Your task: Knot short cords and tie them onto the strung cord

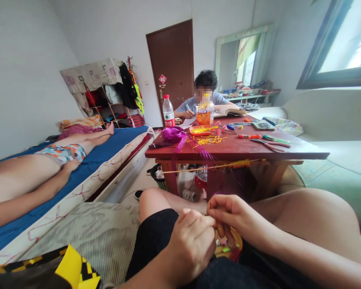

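We sit facing red-brown surface [228, 150], between bed [114, 149] and pale sofa [327, 116]. Below surface's near edge: long thin stick [185, 170], yellow tufts toward its right end; what supports it, we cannot tell. On surface: purple fibre bundle [173, 135], strands trailing over near edge. In our lap, under hands: round yellow container [238, 240] with small coloured pieces. Our left hand [193, 245] curled closed, right hand [230, 214] pinched together, fingertips meeting; anything between them too hidden to tell. Pliers [266, 143] lie on surface's right, yellow strips [209, 140] near middle.
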### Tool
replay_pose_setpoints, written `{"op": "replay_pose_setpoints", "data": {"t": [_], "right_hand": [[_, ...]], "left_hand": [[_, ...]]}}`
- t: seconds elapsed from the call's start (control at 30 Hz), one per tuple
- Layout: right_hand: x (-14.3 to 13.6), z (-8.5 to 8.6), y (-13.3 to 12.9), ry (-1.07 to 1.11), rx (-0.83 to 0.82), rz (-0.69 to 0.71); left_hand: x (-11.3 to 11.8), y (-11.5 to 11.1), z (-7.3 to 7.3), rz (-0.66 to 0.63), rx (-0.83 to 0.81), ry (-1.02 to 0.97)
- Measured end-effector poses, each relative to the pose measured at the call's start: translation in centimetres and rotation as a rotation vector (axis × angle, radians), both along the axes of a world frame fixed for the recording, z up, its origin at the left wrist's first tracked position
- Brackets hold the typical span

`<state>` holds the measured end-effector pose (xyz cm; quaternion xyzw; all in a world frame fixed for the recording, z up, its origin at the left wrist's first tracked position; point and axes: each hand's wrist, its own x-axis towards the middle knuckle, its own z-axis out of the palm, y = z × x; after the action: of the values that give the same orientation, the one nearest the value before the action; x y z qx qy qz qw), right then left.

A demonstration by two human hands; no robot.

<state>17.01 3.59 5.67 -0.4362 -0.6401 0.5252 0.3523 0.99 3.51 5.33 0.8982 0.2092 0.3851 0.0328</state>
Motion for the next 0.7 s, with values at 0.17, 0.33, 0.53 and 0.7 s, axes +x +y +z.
{"op": "replay_pose_setpoints", "data": {"t": [0.17,0.33,0.53,0.7], "right_hand": [[1.1,1.5,-1.7,-0.553,1.180,0.103],[1.7,0.8,-1.7,-0.755,1.561,0.176],[0.8,0.6,-1.5,-0.407,0.826,0.029],[-0.3,0.4,-0.6,0.086,0.001,-0.022]], "left_hand": [[0.6,0.1,1.3,0.003,-1.399,-0.493],[1.0,0.0,1.0,-0.060,-1.860,-0.738],[0.9,-0.6,0.8,0.000,-1.022,-0.440],[0.4,-0.9,-0.1,0.114,-0.132,-0.203]]}}
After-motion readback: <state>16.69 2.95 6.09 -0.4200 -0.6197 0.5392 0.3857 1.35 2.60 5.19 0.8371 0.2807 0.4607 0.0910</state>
